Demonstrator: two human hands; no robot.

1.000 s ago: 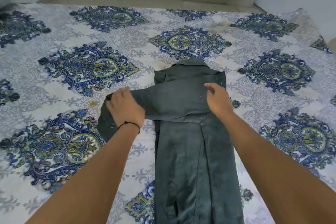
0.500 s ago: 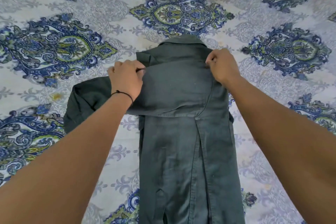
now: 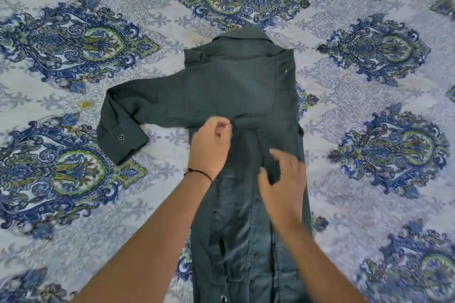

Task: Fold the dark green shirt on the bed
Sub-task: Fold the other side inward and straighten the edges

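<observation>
The dark green shirt (image 3: 236, 86) lies lengthwise on the bed (image 3: 73, 204), collar at the far end, its sides folded in to a narrow strip. One sleeve (image 3: 138, 115) crosses the chest and sticks out to the left, cuff bent down. My left hand (image 3: 210, 146) pinches the lower edge of that sleeve at the shirt's middle. Just below and to the right, my right hand (image 3: 283, 179) grips a bunch of cloth on the shirt's body. The hem runs out of view at the bottom.
The bedsheet is pale with large blue and green medallions (image 3: 81, 44) all around the shirt. No other objects lie on it.
Both hands have moved from the shirt's shoulders down to its middle. The sleeve now lies flatter across the chest, with the cuff further out to the left.
</observation>
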